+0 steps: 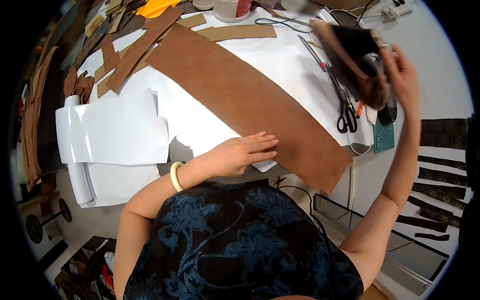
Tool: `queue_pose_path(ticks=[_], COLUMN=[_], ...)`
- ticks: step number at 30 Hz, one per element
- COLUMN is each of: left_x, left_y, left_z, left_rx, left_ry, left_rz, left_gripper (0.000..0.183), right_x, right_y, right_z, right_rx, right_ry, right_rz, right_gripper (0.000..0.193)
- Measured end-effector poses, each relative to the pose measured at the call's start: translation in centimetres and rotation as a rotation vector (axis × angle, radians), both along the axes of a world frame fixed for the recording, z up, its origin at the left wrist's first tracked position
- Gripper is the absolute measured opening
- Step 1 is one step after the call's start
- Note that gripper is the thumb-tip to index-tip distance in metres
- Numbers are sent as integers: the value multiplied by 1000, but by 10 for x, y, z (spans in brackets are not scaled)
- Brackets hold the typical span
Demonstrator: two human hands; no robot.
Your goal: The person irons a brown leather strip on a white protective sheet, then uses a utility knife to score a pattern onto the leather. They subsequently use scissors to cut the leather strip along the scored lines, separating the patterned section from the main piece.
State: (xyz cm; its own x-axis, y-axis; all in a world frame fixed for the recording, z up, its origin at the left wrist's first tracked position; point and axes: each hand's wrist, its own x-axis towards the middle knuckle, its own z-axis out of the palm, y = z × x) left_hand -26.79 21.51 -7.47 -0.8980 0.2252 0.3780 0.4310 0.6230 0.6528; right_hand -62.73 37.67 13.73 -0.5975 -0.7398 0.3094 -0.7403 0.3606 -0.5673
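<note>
A long brown leather strip (pixel 240 87) lies slantwise across the white paper on the table, its near right end reaching past the table's front edge. My left hand (pixel 245 154) rests on the near edge of this strip, fingers stretched out and holding nothing. Raised at the upper right, my right hand (pixel 400 75) has its fingers closed on a brown and black leather bag (pixel 342 60). The bag is smeared by motion, with a dark hollow and a small metal fitting near my fingers. Black-handled scissors (pixel 345 110) lie below it.
Narrower brown strips (pixel 145 47) and tan strips (pixel 242 32) lie at the far left. A partly unrolled white sheet (pixel 112 127) is at the left. A cutter knife (pixel 311 52), black tape roll (pixel 387 114) and green cutting mat (pixel 383 137) are on the right. Jars (pixel 231 10) stand at the back.
</note>
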Motion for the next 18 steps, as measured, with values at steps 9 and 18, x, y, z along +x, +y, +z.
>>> queue_pose_path(ticks=[9, 18], left_x=[42, 52], left_y=[-96, -110], left_z=[24, -6], left_rx=[67, -101], left_ry=[-21, -183], left_rz=[768, 748], left_gripper=[61, 65], right_x=[140, 161], right_y=[-62, -73], right_z=[-86, -93], right_rx=[267, 402], right_ry=[334, 354], right_rz=[659, 529], right_gripper=[43, 43])
